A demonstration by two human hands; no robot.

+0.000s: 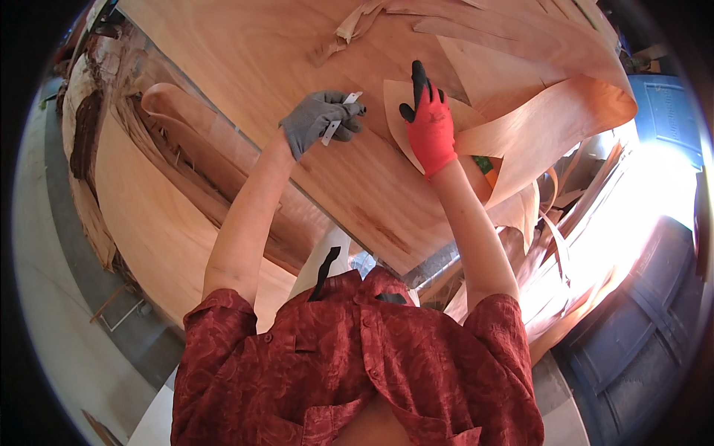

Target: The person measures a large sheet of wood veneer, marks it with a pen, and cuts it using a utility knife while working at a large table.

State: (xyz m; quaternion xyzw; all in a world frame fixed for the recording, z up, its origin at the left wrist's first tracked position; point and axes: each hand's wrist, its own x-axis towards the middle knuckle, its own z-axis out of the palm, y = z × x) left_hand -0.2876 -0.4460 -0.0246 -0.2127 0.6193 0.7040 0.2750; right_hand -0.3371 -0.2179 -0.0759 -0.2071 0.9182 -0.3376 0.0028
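Observation:
My left hand [312,123], in a grey glove, is closed around a small flat silvery-white strip [330,134] with a dark spot near its upper end. Its exact kind I cannot make out. Below it lies a broad sheet of reddish-tan wood veneer [357,195] on the table. To the right, my right hand [433,134] wears a red glove with black fingertips. Its index finger is stretched forward and the thumb stands apart, with nothing seen in it. It is over or on a loose, paler piece of veneer [396,111]; contact is unclear.
A large curled veneer sheet [550,123] rises at the right, with torn scraps [357,22] at the far side. More veneer [149,208] is heaped at the left. Blue panels [632,342] stand at the right, near strong glare. The table's near corner [435,264] faces my body.

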